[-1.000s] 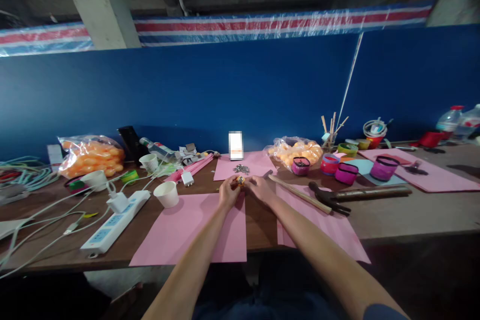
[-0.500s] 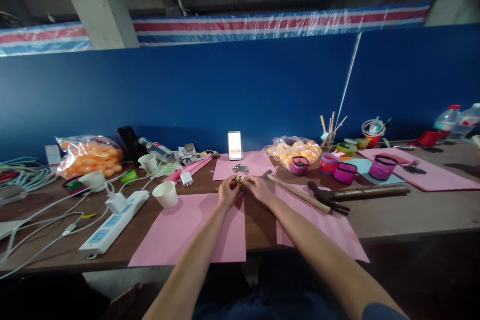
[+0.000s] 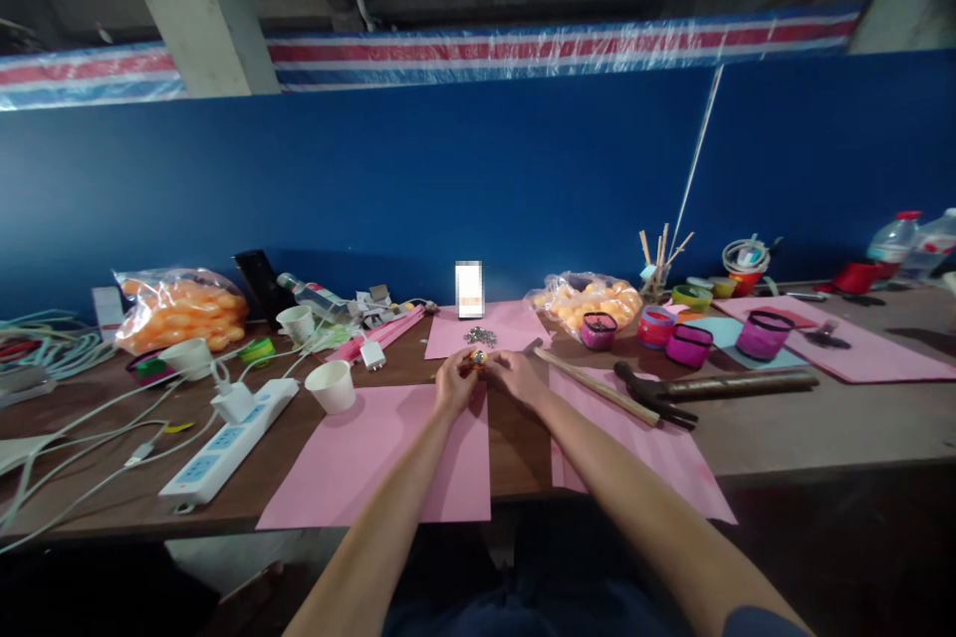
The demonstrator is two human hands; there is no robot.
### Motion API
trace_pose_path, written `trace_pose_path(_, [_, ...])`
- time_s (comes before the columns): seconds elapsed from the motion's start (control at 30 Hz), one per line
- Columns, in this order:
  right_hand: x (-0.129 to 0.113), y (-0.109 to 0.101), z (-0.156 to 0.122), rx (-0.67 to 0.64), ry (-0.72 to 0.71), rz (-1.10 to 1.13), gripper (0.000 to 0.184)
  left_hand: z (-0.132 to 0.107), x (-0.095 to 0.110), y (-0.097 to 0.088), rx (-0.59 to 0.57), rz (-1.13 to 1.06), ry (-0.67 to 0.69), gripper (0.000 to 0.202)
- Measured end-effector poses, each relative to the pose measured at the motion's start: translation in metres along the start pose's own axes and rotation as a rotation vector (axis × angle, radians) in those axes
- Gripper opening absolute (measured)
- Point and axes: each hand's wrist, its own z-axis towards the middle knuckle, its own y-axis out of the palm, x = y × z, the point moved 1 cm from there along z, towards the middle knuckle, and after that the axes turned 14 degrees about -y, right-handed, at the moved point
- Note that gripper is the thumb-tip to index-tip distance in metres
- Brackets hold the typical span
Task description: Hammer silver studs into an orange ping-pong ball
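My left hand (image 3: 452,386) and my right hand (image 3: 515,380) meet over the table, both closed in a pinch. Between their fingertips is a small orange piece with a shiny metallic part (image 3: 478,358), too small to make out its kind. Just beyond the hands, a pile of small silvery metal pieces (image 3: 480,336) lies on a pink sheet (image 3: 440,343). My left wrist is over the edge of another pink sheet (image 3: 373,458). To the right of my right hand lies a hammer with a light wooden handle (image 3: 597,386).
A claw hammer (image 3: 732,383) rests partly on pink paper at the right. Bags of orange balls (image 3: 186,309) and paler ones (image 3: 590,299) stand at the back. Left are a paper cup (image 3: 330,388), a power strip (image 3: 228,448) and cables. Purple containers (image 3: 688,345) sit right.
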Motion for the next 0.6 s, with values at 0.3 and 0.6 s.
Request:
trace_pose_path(0.3, [0.0065,-0.002,0.0012,-0.024,0.015,-0.01,0.03,-0.0004,0.0012,-0.0001,-0.01,0.009,0.016,0.044])
trace_pose_path(0.6, [0.0049,-0.0023,0.0008,-0.027,0.015,-0.019,0.032,-0.0034,0.0053,-0.0011,-0.014,0.017,0.007,0.04])
